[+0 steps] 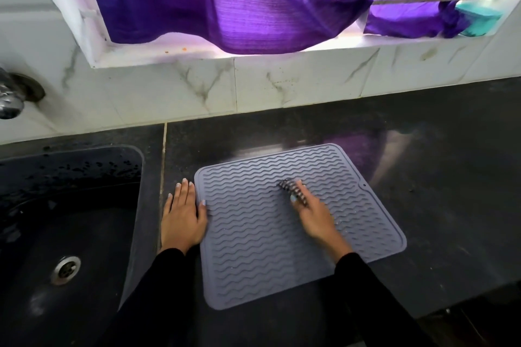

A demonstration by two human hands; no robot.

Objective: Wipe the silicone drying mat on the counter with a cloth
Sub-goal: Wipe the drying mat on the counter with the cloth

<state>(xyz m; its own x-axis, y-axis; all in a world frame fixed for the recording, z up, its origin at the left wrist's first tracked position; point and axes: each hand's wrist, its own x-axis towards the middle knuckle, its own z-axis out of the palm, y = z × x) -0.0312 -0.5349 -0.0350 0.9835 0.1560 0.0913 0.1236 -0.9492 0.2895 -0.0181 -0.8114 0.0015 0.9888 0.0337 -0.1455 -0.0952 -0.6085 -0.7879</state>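
Both hands are low in the middle: right hand (313, 213) holds a small cloth (291, 190) on the bendy, slippery mat (253, 256); flat left hand (181, 215) pins its edge.

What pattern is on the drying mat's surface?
Grey drying mat with raised wavy ridges; head view.

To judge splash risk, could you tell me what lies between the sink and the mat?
In the head view, bare dark counter and the flat left hand.
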